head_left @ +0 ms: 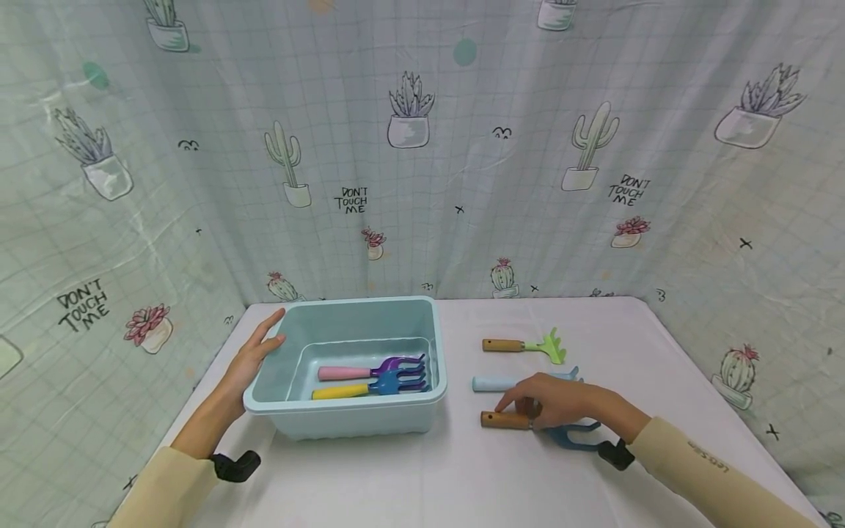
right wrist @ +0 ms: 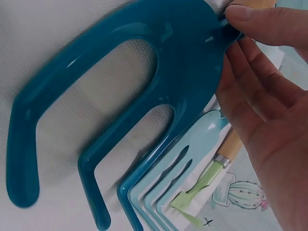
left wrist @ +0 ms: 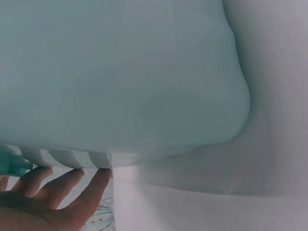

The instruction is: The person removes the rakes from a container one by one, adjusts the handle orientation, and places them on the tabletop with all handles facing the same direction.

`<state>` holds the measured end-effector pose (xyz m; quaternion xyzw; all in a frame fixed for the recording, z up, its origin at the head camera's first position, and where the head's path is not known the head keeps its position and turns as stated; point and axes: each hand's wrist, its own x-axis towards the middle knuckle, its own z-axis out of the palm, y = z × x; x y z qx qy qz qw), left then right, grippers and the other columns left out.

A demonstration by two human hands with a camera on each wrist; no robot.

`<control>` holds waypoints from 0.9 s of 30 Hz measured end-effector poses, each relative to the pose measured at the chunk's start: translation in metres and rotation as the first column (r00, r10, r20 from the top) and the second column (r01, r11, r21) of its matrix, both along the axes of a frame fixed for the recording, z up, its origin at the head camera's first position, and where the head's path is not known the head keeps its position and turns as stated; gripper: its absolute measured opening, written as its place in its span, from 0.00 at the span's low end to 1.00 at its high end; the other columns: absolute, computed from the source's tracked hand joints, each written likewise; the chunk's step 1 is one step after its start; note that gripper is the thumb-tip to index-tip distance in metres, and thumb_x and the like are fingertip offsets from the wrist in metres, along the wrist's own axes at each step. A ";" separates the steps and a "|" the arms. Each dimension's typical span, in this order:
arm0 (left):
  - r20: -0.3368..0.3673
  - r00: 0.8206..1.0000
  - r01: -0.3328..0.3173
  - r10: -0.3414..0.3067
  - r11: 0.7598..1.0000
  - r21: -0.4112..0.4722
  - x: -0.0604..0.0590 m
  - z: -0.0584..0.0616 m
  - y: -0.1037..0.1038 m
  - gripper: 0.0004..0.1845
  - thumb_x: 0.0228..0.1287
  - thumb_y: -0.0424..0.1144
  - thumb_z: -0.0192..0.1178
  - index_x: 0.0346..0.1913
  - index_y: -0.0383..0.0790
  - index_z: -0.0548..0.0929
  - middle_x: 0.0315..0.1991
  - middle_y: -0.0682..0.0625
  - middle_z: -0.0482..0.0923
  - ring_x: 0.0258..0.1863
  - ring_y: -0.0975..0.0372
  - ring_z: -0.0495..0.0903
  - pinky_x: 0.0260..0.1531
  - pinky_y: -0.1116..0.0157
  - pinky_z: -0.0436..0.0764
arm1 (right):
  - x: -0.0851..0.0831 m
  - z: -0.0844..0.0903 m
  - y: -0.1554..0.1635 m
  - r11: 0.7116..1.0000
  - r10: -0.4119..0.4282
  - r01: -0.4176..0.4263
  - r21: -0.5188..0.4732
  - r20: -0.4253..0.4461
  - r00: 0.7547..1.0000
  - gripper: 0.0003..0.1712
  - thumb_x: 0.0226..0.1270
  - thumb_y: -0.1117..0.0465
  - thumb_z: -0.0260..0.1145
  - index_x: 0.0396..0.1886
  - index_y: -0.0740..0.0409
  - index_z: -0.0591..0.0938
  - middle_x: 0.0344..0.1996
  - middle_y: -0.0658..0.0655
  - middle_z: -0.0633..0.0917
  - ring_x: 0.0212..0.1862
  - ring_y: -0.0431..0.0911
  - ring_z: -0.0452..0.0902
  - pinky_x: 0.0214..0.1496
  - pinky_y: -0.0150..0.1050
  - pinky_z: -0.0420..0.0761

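**Right hand on the dark-blue fork, left hand steadying the bin**

Head view shows the right hand (head_left: 561, 403) laid over a dark-blue hand fork (head_left: 573, 435), fingertips and thumb pinching it where the wooden handle (head_left: 503, 419) meets the plastic head. In the right-wrist picture the thumb sits on the fork's neck (right wrist: 226, 29) and the 3 tines (right wrist: 86, 159) spread away from the palm, flat on the white table (head_left: 462, 477).

The fork's long axis runs left to right: handle end pointing toward the bin (head_left: 343, 411), tines toward the person's right. The right hand is plainly the nearer one.

Just behind lies a pale-blue rake (head_left: 491, 383), partly hidden by the hand, and farther back a green rake (head_left: 528, 345) with its own wooden handle, both parallel to the fork.

The left hand (head_left: 254, 356) rests open against the bin's left wall, fingers straight. Inside the bin lie 2 tools, a pink-handled one (head_left: 370, 369) and a yellow-handled one (head_left: 366, 389).
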<state>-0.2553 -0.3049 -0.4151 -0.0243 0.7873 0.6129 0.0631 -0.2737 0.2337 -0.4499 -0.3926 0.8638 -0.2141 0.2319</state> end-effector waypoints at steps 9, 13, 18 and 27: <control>0.005 1.000 -0.025 0.025 1.000 -0.014 -0.001 0.001 0.002 0.35 0.84 0.52 0.41 0.84 0.67 0.39 0.87 0.48 0.33 0.84 0.39 0.43 0.75 0.34 0.56 | 0.002 0.002 -0.001 1.000 0.019 -0.019 -0.007 0.010 1.000 0.36 0.58 0.74 0.72 0.61 0.37 0.84 0.42 0.39 0.86 0.42 0.33 0.80 0.47 0.32 0.84; 0.006 1.000 -0.031 0.031 0.999 -0.019 -0.001 0.000 0.002 0.35 0.84 0.52 0.41 0.84 0.67 0.39 0.87 0.48 0.33 0.84 0.39 0.43 0.75 0.34 0.56 | 0.002 0.001 -0.001 1.000 0.019 -0.018 -0.011 0.012 1.000 0.36 0.57 0.74 0.72 0.61 0.37 0.84 0.42 0.39 0.86 0.42 0.33 0.80 0.47 0.32 0.84; 0.004 0.999 -0.037 0.037 0.999 -0.022 -0.001 0.000 0.002 0.35 0.84 0.52 0.41 0.84 0.66 0.39 0.87 0.48 0.33 0.84 0.38 0.43 0.75 0.34 0.57 | 0.002 0.000 -0.001 1.000 0.018 -0.018 -0.011 0.023 1.000 0.36 0.57 0.74 0.72 0.61 0.36 0.84 0.44 0.39 0.86 0.43 0.32 0.80 0.47 0.32 0.83; 0.004 0.999 -0.037 0.037 0.999 -0.020 0.000 -0.001 0.002 0.35 0.84 0.51 0.41 0.84 0.67 0.39 0.87 0.49 0.33 0.84 0.39 0.43 0.75 0.33 0.56 | 0.001 0.000 -0.002 1.000 0.025 -0.025 -0.003 0.011 1.000 0.35 0.57 0.73 0.73 0.60 0.37 0.84 0.42 0.38 0.86 0.42 0.32 0.80 0.47 0.32 0.83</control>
